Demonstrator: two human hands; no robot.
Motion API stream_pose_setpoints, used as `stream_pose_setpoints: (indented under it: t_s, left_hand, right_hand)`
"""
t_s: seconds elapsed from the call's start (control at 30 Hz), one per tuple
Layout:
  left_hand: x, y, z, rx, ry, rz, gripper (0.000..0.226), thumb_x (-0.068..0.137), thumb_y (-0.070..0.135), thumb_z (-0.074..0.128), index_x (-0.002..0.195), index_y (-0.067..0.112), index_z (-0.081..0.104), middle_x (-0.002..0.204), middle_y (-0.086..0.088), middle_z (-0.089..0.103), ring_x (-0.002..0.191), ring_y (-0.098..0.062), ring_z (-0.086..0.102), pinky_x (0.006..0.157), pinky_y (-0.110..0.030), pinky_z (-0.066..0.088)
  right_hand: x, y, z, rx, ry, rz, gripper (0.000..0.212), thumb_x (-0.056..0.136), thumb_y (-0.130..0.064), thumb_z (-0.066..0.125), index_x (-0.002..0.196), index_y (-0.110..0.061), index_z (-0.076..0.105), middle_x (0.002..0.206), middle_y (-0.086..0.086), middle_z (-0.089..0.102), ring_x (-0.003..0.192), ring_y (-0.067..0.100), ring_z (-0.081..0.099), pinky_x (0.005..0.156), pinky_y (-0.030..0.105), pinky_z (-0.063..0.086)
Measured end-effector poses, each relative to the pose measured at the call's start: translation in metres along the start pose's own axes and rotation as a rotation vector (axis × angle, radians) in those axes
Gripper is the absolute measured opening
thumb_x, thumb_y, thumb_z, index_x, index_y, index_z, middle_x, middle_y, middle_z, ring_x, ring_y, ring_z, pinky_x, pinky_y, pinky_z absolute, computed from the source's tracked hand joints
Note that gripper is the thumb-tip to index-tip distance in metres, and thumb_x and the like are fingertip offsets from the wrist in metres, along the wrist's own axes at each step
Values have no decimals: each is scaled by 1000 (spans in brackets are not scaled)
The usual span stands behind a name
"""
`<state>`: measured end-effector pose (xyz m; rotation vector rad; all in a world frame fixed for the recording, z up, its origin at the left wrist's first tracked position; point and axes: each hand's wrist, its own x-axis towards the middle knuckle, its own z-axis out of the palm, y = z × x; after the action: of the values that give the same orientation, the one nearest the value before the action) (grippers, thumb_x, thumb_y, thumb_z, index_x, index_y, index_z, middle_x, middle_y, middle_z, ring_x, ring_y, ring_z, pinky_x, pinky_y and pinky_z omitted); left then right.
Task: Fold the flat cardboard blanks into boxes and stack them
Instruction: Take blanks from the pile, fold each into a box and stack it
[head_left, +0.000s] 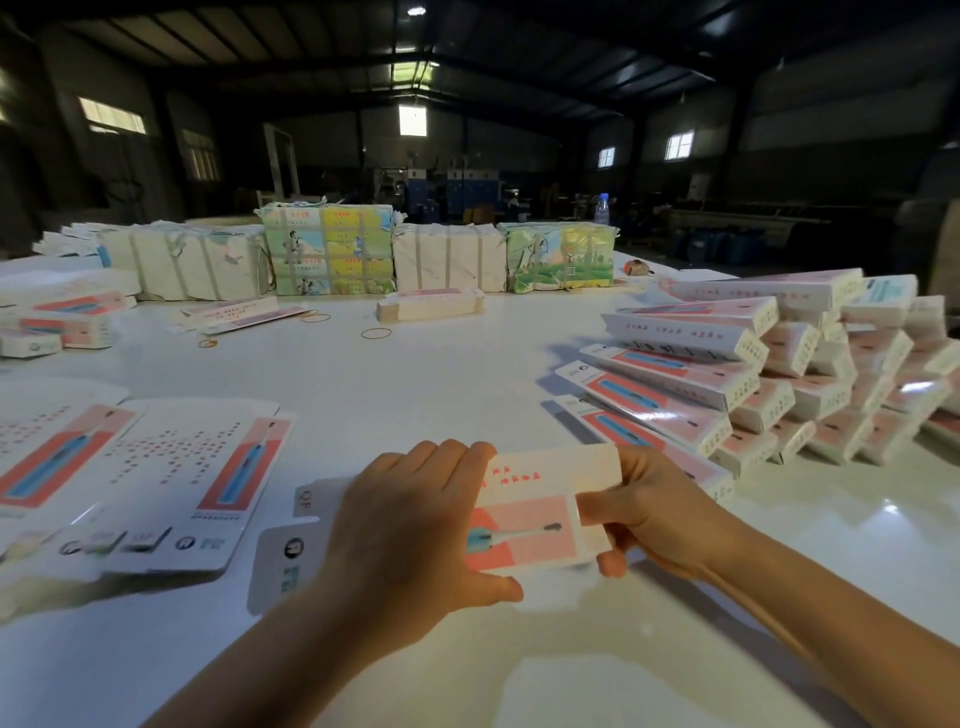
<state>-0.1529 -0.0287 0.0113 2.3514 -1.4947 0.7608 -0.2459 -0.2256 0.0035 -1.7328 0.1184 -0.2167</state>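
One view, head camera, looking forward and down over a white bench (415, 395).

Item 1. Cardboard blank (540, 512), partly folded, pink and white with a printed toothbrush picture; held low at the near centre of the bench, between both hands.
Item 2. Left hand (410, 525): lies over the left part of the blank, fingers curled over its far edge, thumb along its near edge. Grip closed on the blank.
Item 3. Right hand (649, 514): fingers wrap the right end of the blank, thumb on its printed face. Grip closed on the blank.
Item 4. Flat blanks (171, 478), unfolded, spread overlapping at the near left of the bench, printed face up.
Item 5. Stack of folded boxes (779, 374), long pink-and-white cartons piled in slanting tiers at the right of the bench, just beyond the right hand.
Item 6. Small pile of folded boxes (62, 322), far left edge.
Item 7. Banded bundle of blanks (431, 306), far centre, lying flat.
Item 8. Loose blanks (239, 314), left of that bundle.
Item 9. Rubber bands (376, 333), several, scattered on the bench near the bundle.
Item 10. Wrapped packs (327, 249), a row along the far edge of the bench: white ones and two with coloured cartoon print.
Item 11. Plastic bottle (601, 209), upright behind the right end of the row.
Item 12. Dim warehouse hall behind, with small lit windows (413, 120).
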Motion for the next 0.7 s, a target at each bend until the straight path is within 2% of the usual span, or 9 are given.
stream_pose_setpoints:
  t_s: [0.07, 0.17, 0.23, 0.3, 0.37, 0.43, 0.53, 0.63, 0.7]
  left_hand:
    - [1, -3, 0, 1, 24, -7, 71, 34, 64, 84, 86, 18, 67, 69, 6, 66, 46, -14, 57, 38, -24, 46]
    - [0, -8, 3, -7, 1, 24, 71, 38, 67, 81, 89, 20, 66, 71, 7, 67, 47, -13, 58, 39, -24, 46]
    - [0, -9, 3, -47, -61, -8, 81, 44, 77, 70, 104, 22, 62, 84, 11, 68, 55, -10, 60, 47, -17, 44]
    - [-1, -11, 4, -109, -157, -91, 91, 51, 83, 54, 126, 33, 44, 110, 20, 60, 74, -7, 60, 61, -9, 37]
    - [-3, -18, 9, -215, -270, -128, 89, 54, 82, 47, 131, 41, 29, 122, 25, 49, 86, -5, 57, 66, -6, 41]
    - [-3, -20, 10, -338, -286, -168, 83, 55, 77, 49, 128, 43, 30, 123, 24, 49, 90, -5, 57, 72, -14, 50]
    - [-2, -23, 9, -371, -184, -265, 68, 56, 73, 50, 116, 43, 39, 114, 25, 52, 90, -5, 58, 75, -24, 53]
    - [-2, -26, 9, -329, -138, -322, 63, 66, 73, 58, 117, 41, 39, 104, 27, 43, 79, -4, 54, 60, -9, 42]
    - [-3, -26, 9, -333, -108, -345, 52, 70, 68, 61, 109, 43, 36, 102, 26, 40, 77, -4, 53, 58, -8, 39]
  right_hand:
    - [2, 5, 0, -82, 47, -56, 30, 86, 9, 57, 89, -15, 76, 57, 15, 65, 31, 17, 49, 36, 20, 42]
    - [3, 8, 0, -66, 49, -19, 27, 85, 11, 54, 90, -9, 72, 51, 14, 61, 29, 16, 47, 35, 19, 39]
    - [4, 7, 0, -10, 59, 41, 29, 85, 11, 55, 82, -11, 73, 51, 14, 60, 27, 16, 45, 33, 16, 34]
    - [6, 8, 1, 60, 99, 115, 24, 85, 11, 55, 81, -7, 71, 54, 16, 60, 27, 15, 41, 31, 16, 30]
    - [7, 8, 0, 139, 133, 171, 12, 85, 11, 54, 90, 6, 64, 60, 20, 59, 28, 12, 36, 30, 15, 27]
    - [7, 7, 2, 227, 156, 159, 10, 84, 6, 57, 93, 10, 58, 57, 17, 54, 29, 12, 34, 32, 16, 27]
    - [7, 7, 4, 271, 357, -28, 14, 85, -7, 60, 97, 0, 56, 54, 7, 56, 37, 16, 43, 35, 22, 35]
    - [-1, 10, 10, -111, 646, -386, 18, 91, -2, 57, 96, -15, 67, 67, -7, 63, 51, 10, 53, 47, 22, 45]
    - [-5, 14, 17, -367, 639, -528, 32, 89, 0, 59, 92, -30, 70, 80, -15, 65, 64, 5, 57, 59, 16, 46]
